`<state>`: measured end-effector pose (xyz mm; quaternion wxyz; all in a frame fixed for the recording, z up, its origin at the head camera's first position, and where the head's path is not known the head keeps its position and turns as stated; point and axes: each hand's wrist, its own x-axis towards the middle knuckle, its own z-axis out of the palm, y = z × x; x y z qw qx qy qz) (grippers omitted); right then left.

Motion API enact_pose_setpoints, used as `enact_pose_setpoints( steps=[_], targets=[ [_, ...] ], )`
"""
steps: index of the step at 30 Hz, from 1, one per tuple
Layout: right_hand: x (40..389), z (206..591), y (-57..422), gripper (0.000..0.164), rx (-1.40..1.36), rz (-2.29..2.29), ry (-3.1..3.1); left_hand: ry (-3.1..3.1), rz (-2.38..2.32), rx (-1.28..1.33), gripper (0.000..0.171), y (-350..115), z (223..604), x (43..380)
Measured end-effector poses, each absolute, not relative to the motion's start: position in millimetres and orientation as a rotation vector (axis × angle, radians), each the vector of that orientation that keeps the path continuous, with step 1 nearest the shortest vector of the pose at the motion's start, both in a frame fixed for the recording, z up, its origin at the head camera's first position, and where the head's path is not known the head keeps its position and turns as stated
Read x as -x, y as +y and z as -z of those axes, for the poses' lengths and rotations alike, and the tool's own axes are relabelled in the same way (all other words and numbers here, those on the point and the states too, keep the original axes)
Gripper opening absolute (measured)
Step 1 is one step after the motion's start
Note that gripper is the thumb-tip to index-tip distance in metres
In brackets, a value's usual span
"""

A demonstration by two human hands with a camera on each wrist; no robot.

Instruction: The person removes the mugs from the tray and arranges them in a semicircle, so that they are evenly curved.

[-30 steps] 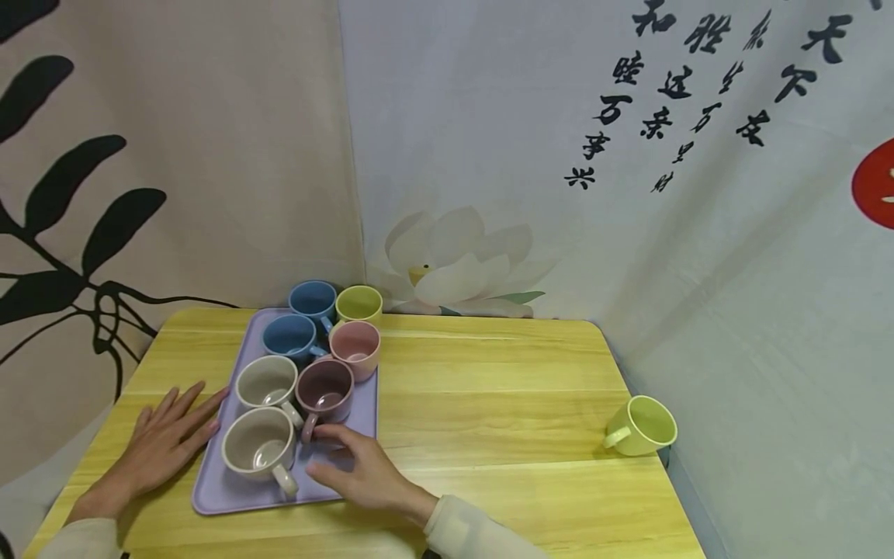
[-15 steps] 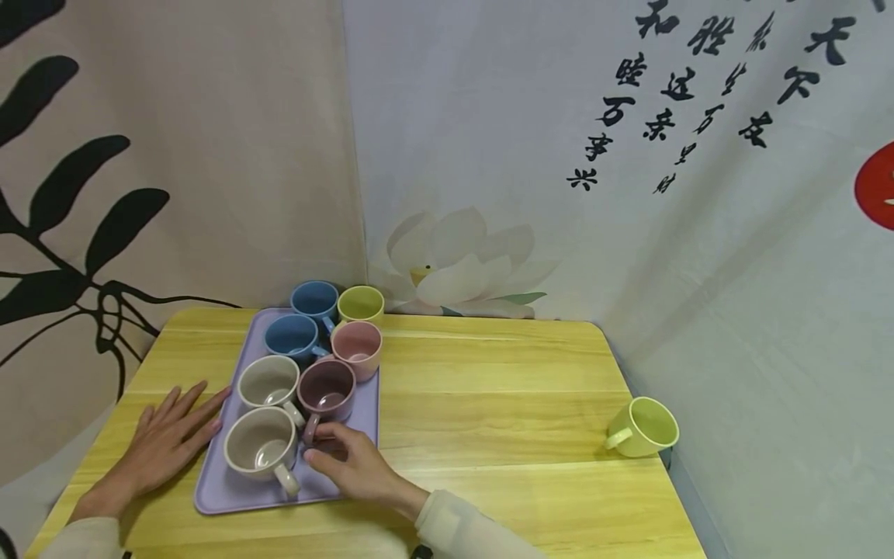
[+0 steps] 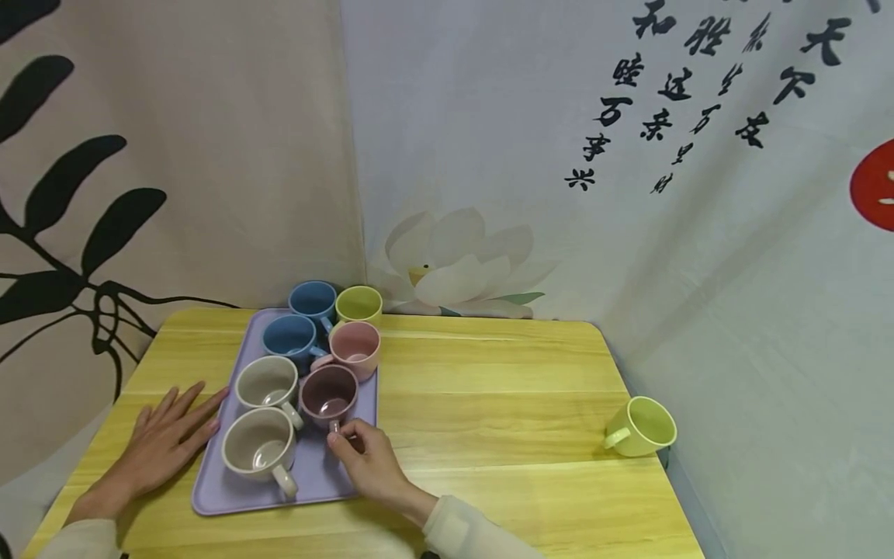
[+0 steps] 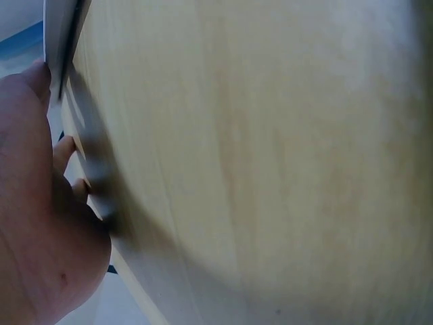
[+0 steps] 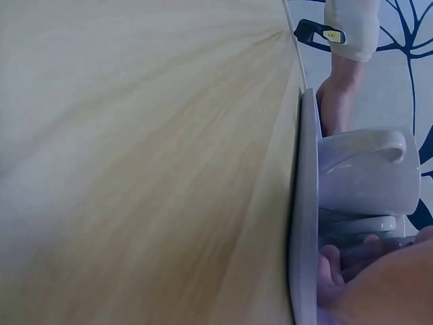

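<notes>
On the lavender tray [image 3: 209, 497], a dark mauve mug [image 3: 328, 394] stands upright, its handle facing the near side. My right hand [image 3: 377, 462] pinches that handle between thumb and fingers; in the right wrist view this hand [image 5: 389, 284] partly hides the mug. Flat on the table with fingers spread, my left hand [image 3: 164, 446] touches the tray's left edge with its fingertips. Two off-white mugs, the nearer [image 3: 258, 444] and the farther [image 3: 267, 382], stand left of the mauve mug. Behind it sits a pink mug [image 3: 356, 348].
Farther back on the tray are two blue mugs, one [image 3: 289, 338] nearer than the other [image 3: 313, 299], and a yellow-green mug [image 3: 359, 303]. Another yellow-green mug [image 3: 641, 427] stands at the table's right edge. The wooden table [image 3: 489, 404] meets printed cloth behind.
The mauve mug has turned and shifted slightly toward the near right; its handle swung to the right. My right hand moved rightward with the handle. The left hand stayed in place.
</notes>
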<state>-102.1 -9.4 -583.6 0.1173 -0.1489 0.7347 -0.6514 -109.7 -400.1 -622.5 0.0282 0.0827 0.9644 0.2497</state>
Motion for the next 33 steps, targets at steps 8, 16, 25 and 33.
enact_pose_setpoints(
  steps=[8,16,25,33],
  targets=[
    [99.4,585.5,-2.1,0.025,0.385,1.98,2.122,2.976,-0.784,-0.265,0.062,-401.4,624.2,109.4],
    [91.2,583.4,8.6,0.026,0.434,1.967,2.11,2.987,-0.785,-0.273,0.062,-402.0,625.2,109.8],
    [87.1,568.5,23.4,0.028,0.41,2.051,2.011,2.997,-0.796,-0.283,0.062,-402.2,626.3,108.6],
    [93.5,562.6,42.9,0.027,0.334,2.11,2.012,2.998,-0.783,-0.278,0.062,-401.6,627.5,109.6]
  ],
)
